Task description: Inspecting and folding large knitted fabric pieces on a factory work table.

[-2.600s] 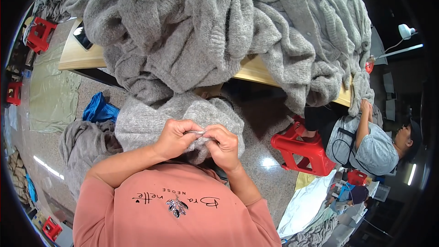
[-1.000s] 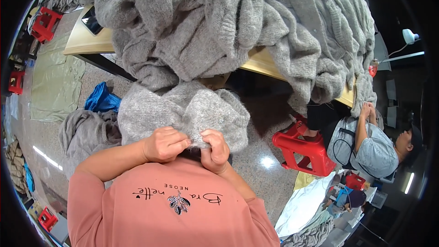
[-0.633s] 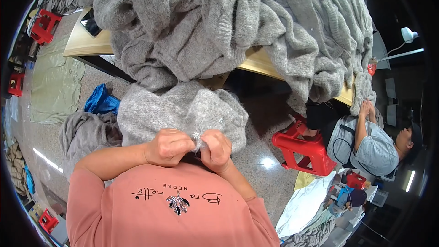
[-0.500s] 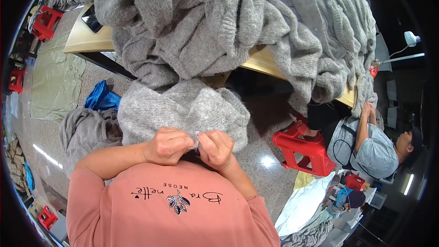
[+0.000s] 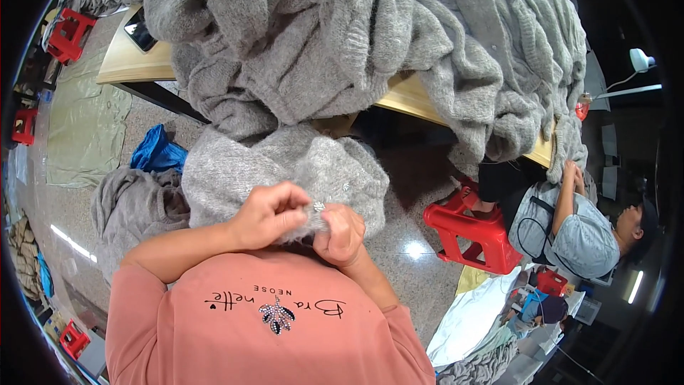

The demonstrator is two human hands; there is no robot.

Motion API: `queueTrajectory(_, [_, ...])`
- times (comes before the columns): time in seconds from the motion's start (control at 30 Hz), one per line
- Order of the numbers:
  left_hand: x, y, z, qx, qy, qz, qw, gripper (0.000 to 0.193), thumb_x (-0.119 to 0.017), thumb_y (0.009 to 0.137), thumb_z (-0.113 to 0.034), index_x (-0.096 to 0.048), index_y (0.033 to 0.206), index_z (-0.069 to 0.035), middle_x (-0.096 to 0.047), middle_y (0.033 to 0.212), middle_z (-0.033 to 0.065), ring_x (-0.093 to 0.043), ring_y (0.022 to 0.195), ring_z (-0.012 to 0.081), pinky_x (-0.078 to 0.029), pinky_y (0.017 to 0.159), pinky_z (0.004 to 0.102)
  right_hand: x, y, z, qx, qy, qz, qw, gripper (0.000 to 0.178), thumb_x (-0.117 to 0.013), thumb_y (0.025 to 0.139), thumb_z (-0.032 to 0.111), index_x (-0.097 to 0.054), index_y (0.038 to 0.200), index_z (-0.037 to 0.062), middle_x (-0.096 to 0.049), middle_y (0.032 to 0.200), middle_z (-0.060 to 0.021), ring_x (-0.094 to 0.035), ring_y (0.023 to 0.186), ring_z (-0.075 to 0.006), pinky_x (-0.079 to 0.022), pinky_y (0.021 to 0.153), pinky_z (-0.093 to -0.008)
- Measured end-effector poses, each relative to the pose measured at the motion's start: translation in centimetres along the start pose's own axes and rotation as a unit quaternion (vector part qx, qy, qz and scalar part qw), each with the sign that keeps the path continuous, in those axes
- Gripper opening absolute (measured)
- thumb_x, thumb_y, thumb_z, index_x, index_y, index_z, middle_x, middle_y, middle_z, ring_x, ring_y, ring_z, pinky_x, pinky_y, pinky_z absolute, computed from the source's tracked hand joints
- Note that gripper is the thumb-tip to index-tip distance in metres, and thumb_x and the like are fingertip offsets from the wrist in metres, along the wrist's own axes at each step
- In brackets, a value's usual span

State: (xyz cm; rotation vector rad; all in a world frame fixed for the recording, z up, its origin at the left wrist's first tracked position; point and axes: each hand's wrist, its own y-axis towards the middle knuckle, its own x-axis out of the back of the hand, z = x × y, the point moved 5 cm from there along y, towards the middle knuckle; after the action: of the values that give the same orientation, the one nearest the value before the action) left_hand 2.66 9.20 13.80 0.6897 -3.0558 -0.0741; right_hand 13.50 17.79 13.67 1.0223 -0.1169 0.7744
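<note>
A fuzzy light-grey knit garment (image 5: 228,178) lies bunched in front of me, over my lap. My right hand (image 5: 340,234) pinches its near edge, thumb and fingers pressed on the knit. Right beside those fingertips sits a small sparkly button (image 5: 318,207); another shiny spot shows farther up the knit. My left hand (image 5: 269,212) is close by on the left, fingers curled toward the thumb at the garment's edge. Whatever its fingertips hold is too small to make out.
Grey knitwear (image 5: 285,43) is heaped over a wooden table (image 5: 135,60) ahead, with a phone (image 5: 140,31) on its left end. More knitwear (image 5: 135,207) and blue cloth (image 5: 158,150) lie at left. A red stool (image 5: 474,235) and a seated co-worker (image 5: 570,228) are at right.
My left hand has lifted and turned slightly, its fingers loosening from a tight fist. My right hand has shifted a little nearer to me, and the sparkly button now shows more plainly.
</note>
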Motion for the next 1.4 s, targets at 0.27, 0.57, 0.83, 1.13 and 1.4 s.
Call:
queueTrajectory(0.27, [-0.8,0.2,3.7,0.268,-0.253,0.062,0.928,0.015,-0.057,0.083,-0.011,-0.06,0.074,0.0,-0.052,0.061,-0.0027,-0.04,0.055,0.0018,-0.033,0.05,0.0177,-0.3,0.3,0.3,0.035,-0.002,0.02,0.999,0.019,-0.053,0.067,-0.005,-0.045,0.084,-0.0016,-0.056,0.079,-0.0177,-0.052,0.052,-0.0234,-0.043,0.043,-0.0312])
queueTrajectory(0.57, [-0.8,0.0,4.5,0.26,-0.264,0.051,0.928,0.017,-0.058,0.083,-0.018,-0.061,0.075,-0.003,-0.053,0.063,-0.0017,-0.043,0.054,0.0026,-0.034,0.051,0.0178,-0.2,1.0,0.1,0.07,0.001,0.03,0.997,0.015,-0.054,0.066,-0.004,-0.048,0.08,-0.0015,-0.056,0.083,-0.0167,-0.05,0.051,-0.0207,-0.04,0.042,-0.0291])
queueTrajectory(0.83, [0.0,5.5,3.4,0.053,0.228,-0.007,0.972,0.027,-0.068,0.073,-0.022,-0.059,0.087,0.0,-0.058,0.067,0.008,-0.058,0.07,0.0198,-0.045,0.063,0.0306,-3.3,0.1,1.9,0.014,0.216,0.233,0.948,0.018,-0.058,0.062,-0.002,-0.053,0.079,-0.0007,-0.057,0.088,-0.0127,-0.053,0.069,-0.0257,-0.045,0.061,-0.0336])
queueTrajectory(1.13, [8.7,2.8,1.5,0.081,0.21,-0.114,0.968,0.02,-0.057,0.061,-0.001,-0.062,0.08,-0.004,-0.059,0.071,0.0033,-0.055,0.066,0.0134,-0.044,0.061,0.0263,-1.3,-0.6,-0.6,-0.191,0.276,0.22,0.916,0.028,-0.063,0.063,-0.002,-0.059,0.09,-0.0033,-0.06,0.096,-0.0173,-0.061,0.08,-0.0283,-0.049,0.071,-0.034])
queueTrajectory(1.4, [30.1,-49.4,-28.3,-0.242,0.164,-0.76,0.581,0.035,-0.052,0.08,-0.012,-0.053,0.112,0.003,-0.056,0.11,0.0177,-0.058,0.097,0.0259,-0.047,0.082,0.0426,-4.9,-0.7,-2.3,-0.209,0.364,0.274,0.865,0.025,-0.057,0.062,-0.008,-0.059,0.087,-0.0057,-0.06,0.091,-0.0153,-0.06,0.074,-0.0179,-0.047,0.068,-0.0264])
